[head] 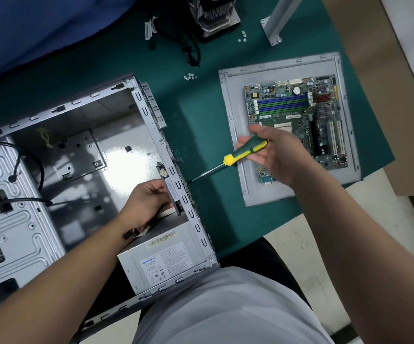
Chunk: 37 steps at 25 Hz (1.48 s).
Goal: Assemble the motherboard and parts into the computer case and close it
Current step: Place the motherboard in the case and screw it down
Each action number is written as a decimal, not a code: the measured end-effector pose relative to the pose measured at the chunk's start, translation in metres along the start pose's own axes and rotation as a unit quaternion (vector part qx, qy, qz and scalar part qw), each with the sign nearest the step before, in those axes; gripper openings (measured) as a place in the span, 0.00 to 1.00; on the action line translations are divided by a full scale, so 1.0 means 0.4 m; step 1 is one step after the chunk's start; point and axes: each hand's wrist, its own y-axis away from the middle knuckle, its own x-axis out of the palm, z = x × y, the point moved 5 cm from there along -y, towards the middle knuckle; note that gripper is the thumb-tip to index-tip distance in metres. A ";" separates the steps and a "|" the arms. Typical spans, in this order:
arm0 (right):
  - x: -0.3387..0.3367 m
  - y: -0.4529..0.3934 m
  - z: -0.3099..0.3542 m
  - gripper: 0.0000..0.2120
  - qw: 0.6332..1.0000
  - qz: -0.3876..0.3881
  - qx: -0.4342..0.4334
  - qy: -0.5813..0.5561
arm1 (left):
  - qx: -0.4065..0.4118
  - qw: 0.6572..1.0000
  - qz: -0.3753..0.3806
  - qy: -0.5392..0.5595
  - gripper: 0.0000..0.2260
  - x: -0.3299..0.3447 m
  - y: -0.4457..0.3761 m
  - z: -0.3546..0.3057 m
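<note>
The open grey computer case point(116, 150) lies on its side on the green mat, with a power supply point(163, 261) in its near right corner. Inside the case, my left hand point(146, 202) grips a flat black part point(172, 192) against the right wall. My right hand point(272, 150) holds a green and yellow screwdriver point(240, 155), its tip at the outside of that wall. The motherboard point(297, 122) lies on the grey side panel point(233, 135) to the right.
A CPU cooler point(215, 16) with black cables sits at the back. Small groups of screws point(190, 76) and more screws point(242, 37) lie on the mat. A grey metal bracket point(275, 21) stands at the back right. Cardboard point(384, 95) borders the mat's right edge.
</note>
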 end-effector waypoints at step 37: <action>0.025 0.023 -0.004 0.05 0.982 -0.010 -0.092 0.164 | 0.027 0.999 0.033 0.018 0.05 -0.048 -0.073 0.085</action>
